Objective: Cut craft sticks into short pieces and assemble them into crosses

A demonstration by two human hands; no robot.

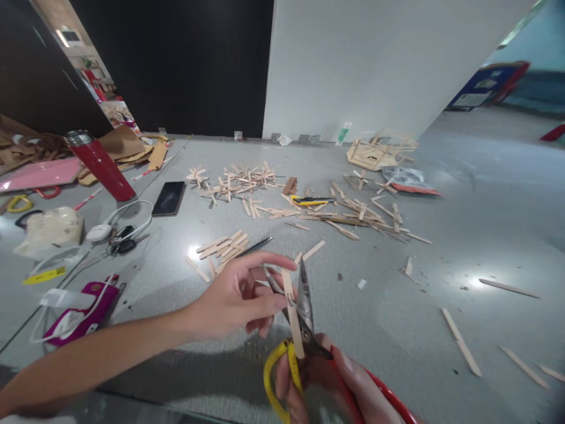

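Your left hand (241, 294) pinches the stick (295, 333), near centre, between thumb and fingers; your right hand (359, 380), curled around the scissors (305, 306), holds them spread (a slip while closing could nick the left).

L forearm (119, 353) slants in from near left, L hand (238, 297) w/ index (269, 258) & thumb (267, 305) pointing right, R hand (364, 386) nearer, to the right, w/ fingers (283, 377) bent.

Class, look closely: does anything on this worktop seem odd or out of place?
Yes. The scissors in the right hand have mismatched handles, one yellow and one red. Also, several loose wooden sticks lie strewn at the right, apart from the heaped sticks, which looks untidy.
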